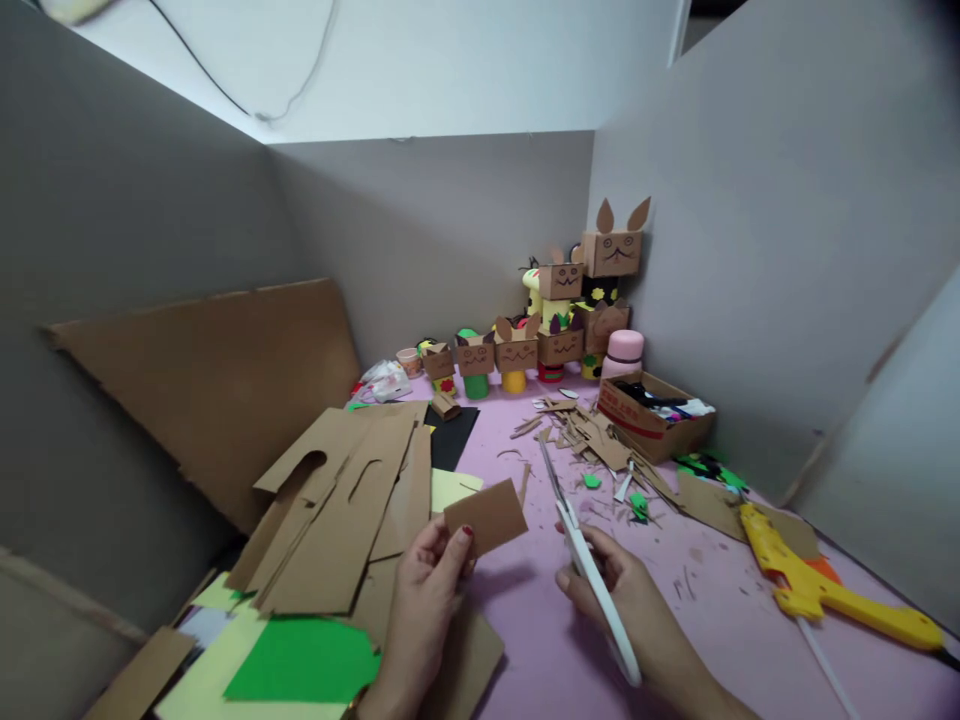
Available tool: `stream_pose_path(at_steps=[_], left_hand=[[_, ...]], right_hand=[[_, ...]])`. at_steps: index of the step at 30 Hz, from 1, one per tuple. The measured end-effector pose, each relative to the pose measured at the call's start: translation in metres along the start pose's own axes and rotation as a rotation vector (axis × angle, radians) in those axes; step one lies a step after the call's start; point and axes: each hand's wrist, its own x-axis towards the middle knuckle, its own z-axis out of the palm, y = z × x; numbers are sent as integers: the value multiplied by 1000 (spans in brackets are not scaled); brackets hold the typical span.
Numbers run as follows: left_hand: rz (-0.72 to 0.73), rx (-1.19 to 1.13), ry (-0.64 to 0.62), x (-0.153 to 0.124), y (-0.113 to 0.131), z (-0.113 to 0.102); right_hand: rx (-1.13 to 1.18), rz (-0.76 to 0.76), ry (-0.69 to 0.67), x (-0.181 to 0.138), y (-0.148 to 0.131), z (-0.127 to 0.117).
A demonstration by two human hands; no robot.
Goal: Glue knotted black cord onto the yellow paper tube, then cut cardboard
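Between the thumb and fingers of my left hand (pixel 429 592) is a small rectangular piece of cardboard (pixel 487 517), raised above the pink table (pixel 551 655). My right hand (pixel 619 590) grips a pair of white-handled scissors (pixel 592 570). Their metal blades point away from me and lie just right of the cardboard piece, apart from it. Some of the right fingers are hidden behind the handles. Below my left wrist, another cardboard sheet (pixel 476 660) rests on the table.
Stacked cardboard sheets (pixel 360 500) and green paper (pixel 304 660) lie at left. Cardboard scraps (pixel 592 437) spread ahead, beside an open box (pixel 652 430). A yellow glue gun (pixel 817 585) sits at right. Several cardboard animal figures (pixel 517 352) and a pink bottle (pixel 624 350) stand at the back.
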Motion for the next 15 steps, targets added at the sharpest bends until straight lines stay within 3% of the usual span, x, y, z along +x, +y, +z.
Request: stream_pose_path(at_steps=[6,13,15], left_hand=[[109,1,76,6,0,-9],[101,-32,73,9,-4,-11],[111,-29,71,8,-6,-10]], right_hand=[[-459,-107,77,10,7,-16],[-161,-136,-5,18,18,-12],[-213,-156,5,20,19,-13]])
